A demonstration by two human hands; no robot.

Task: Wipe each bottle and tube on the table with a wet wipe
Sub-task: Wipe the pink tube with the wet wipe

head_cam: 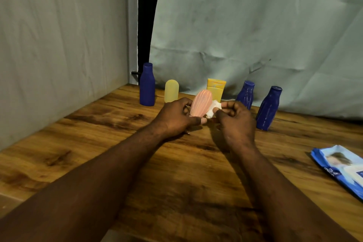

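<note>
My left hand (176,118) grips a pink ribbed bottle (201,103) by its lower end, holding it tilted above the table. My right hand (234,119) pinches a crumpled white wet wipe (213,109) against the bottle's right side. Behind them along the back of the wooden table (98,153) stand a tall blue bottle (147,84), a pale yellow bottle (171,90), a yellow tube (216,87) and two more blue bottles (245,94) (269,108).
A blue pack of wet wipes (341,169) lies flat at the table's right edge. A grey wall stands close on the left and a pale cloth hangs behind the row of bottles. The table's front edge runs near the bottom.
</note>
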